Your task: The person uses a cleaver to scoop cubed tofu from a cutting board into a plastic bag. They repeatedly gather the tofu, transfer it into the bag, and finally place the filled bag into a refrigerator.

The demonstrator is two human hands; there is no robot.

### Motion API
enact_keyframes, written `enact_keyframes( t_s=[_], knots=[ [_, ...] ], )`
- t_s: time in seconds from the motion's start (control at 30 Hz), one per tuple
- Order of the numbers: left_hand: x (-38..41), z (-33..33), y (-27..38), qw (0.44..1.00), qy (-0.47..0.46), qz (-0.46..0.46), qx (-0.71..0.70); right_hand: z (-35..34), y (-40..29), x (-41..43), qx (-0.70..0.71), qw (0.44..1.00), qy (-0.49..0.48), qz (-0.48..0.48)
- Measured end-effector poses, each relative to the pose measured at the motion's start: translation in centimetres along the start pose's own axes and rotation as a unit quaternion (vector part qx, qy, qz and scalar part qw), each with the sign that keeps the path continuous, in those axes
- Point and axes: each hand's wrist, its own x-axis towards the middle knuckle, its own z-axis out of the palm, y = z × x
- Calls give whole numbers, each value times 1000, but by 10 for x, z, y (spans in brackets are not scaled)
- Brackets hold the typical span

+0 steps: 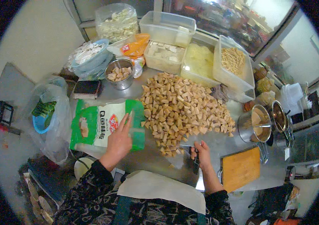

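A green and white printed plastic food bag point(92, 123) lies flat on the metal table, and my left hand point(120, 143) rests on it with its fingers extended, holding nothing that shows. My right hand point(201, 153) grips the black handle of a tool point(195, 163), which looks like scissors or a knife; its narrow metal part points left, near the lower edge of a big heap of cut tan chunks point(182, 107). What the chunks are is not certain. The heap sits just right of the bag.
Behind stand a steel bowl of chunks point(119, 80), a phone point(87, 87), a tub of white pieces point(165, 56) and a bin of noodle-like strips point(232, 70). At the right are a steel pot point(246, 126) and a wooden cutting board point(241, 168). A clear bag point(61, 123) hangs left.
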Motion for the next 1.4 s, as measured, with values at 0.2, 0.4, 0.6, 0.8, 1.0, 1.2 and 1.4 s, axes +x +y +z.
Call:
enact_keyframes(
  t_s=[0.2, 0.4, 0.6, 0.8, 1.0, 1.2, 1.4],
  knots=[
    [4, 9, -6, 999, 14, 31, 8, -15, -14, -39, 45, 998, -21, 48],
    [6, 8, -4, 999, 27, 22, -10, -6, -33, -70, -52, 995, -22, 84],
    [6, 14, -13, 996, 70, 45, -21, 97, -53, -45, -297, 933, -197, 55],
    [5, 3, -7, 995, 80, 62, -4, 201, -49, -2, -559, 780, -247, -137],
    [1, 5, -13, 997, 63, 40, -33, 110, -57, -55, -390, 912, -114, -44],
    [3, 12, -8, 999, -2, 32, -26, 3, -36, -139, -372, 928, -25, 22],
    [1, 18, -8, 998, 19, 45, -35, 5, -5, -116, -499, 857, -127, 6]
  ],
)
